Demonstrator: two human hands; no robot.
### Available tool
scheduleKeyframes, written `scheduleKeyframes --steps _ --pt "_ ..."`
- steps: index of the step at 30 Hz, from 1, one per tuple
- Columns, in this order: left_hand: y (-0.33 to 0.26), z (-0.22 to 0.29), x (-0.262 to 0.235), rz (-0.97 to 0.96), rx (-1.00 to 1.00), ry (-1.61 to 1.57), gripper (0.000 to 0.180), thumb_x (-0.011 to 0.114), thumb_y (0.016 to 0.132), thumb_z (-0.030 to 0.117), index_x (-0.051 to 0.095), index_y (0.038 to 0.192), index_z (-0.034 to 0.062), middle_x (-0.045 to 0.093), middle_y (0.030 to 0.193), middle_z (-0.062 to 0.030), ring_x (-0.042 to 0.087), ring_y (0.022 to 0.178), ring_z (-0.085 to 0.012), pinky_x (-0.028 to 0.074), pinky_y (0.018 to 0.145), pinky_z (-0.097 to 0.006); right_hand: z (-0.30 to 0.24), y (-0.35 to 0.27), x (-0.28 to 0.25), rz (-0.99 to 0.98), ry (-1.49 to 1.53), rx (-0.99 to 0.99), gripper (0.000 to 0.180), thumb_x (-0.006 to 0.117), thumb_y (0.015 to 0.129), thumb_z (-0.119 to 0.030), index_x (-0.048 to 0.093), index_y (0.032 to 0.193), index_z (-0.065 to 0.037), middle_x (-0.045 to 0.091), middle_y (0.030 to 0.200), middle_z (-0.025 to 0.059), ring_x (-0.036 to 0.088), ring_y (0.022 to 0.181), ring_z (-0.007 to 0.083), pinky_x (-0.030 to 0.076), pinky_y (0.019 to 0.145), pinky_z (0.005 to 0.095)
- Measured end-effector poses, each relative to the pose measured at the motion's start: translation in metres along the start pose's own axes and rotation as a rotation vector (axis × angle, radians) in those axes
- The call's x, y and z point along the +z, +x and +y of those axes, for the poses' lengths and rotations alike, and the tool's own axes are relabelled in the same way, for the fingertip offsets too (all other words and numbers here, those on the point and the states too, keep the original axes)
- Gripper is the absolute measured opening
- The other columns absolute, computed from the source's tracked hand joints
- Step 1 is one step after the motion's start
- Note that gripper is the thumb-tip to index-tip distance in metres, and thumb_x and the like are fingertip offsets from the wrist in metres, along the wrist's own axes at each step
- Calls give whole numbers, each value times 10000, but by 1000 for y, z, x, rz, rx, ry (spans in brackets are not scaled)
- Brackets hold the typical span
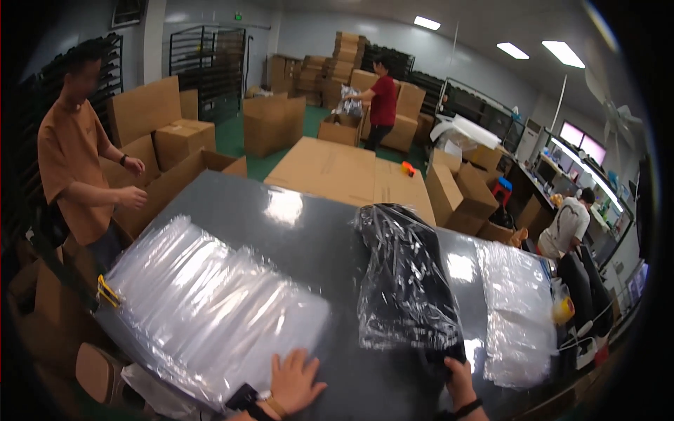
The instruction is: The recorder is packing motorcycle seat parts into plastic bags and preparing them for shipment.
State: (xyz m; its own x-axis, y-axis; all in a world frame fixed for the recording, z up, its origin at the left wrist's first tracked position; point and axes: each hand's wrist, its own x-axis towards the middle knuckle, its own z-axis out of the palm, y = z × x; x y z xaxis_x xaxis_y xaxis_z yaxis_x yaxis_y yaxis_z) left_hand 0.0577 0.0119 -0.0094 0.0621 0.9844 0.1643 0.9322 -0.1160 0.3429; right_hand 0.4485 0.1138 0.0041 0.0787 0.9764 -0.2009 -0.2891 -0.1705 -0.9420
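My left hand (295,382) is open, its fingers spread over the near right end of a wide row of overlapping clear plastic bags (210,302). Whether it presses on them or hovers just above, I cannot tell. Closed at the near right corner of a black item in a clear plastic bag (407,281), my right hand (460,382) grips a dark end sticking out of the wrap. What the black item is does not show through the shiny film. Both lie on a dark grey table (323,235).
More clear bags (519,309) lie at the table's right. A yellow cutter (107,291) is at its left edge. Flat cardboard (330,168) bearing an orange tape dispenser (408,168) adjoins the far side. A person (77,154) stands at left; two others work farther off among boxes and benches.
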Motion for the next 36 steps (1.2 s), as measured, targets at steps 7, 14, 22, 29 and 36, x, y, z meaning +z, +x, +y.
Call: scheduleKeyframes --steps 7,14,22,29,36 --pt "14 24 17 -9 4 -52 657 642 831 429 477 1347 58 328 1461 -223 271 1379 -392 141 1093 -677 2 287 166 225 -497 -189 711 682 794 -51 350 1418 24 601 1039 142 573 742 179 493 647 292" --pt "12 18 26 37 19 -90 655 638 834 425 473 1343 46 375 1429 -239 313 1350 -400 186 1092 -644 93 181 241 -275 -857 -667 342 714 771 -102 691 1111 -94 584 1259 138 572 1153 283 480 953 355" --pt "18 11 34 179 103 67 599 616 825 522 564 1257 110 426 1396 -167 344 1343 -334 175 1039 -712 40 8 78 -209 -227 -49 233 579 918 -46 609 1127 52 670 980 129 654 874 187 555 780 315" --pt "14 12 31 127 85 80 618 602 847 514 515 1307 111 379 1423 -179 282 1382 -350 122 1082 -682 72 -127 -24 102 -332 -146 166 542 893 -17 620 1031 34 674 875 126 662 716 173 560 618 276" --pt "-18 42 24 157 161 143 683 678 790 496 516 1302 73 403 1397 -220 321 1344 -392 211 1086 -629 81 -139 -7 205 -690 -586 84 645 801 -30 694 863 -4 694 744 96 679 668 137 537 624 268"
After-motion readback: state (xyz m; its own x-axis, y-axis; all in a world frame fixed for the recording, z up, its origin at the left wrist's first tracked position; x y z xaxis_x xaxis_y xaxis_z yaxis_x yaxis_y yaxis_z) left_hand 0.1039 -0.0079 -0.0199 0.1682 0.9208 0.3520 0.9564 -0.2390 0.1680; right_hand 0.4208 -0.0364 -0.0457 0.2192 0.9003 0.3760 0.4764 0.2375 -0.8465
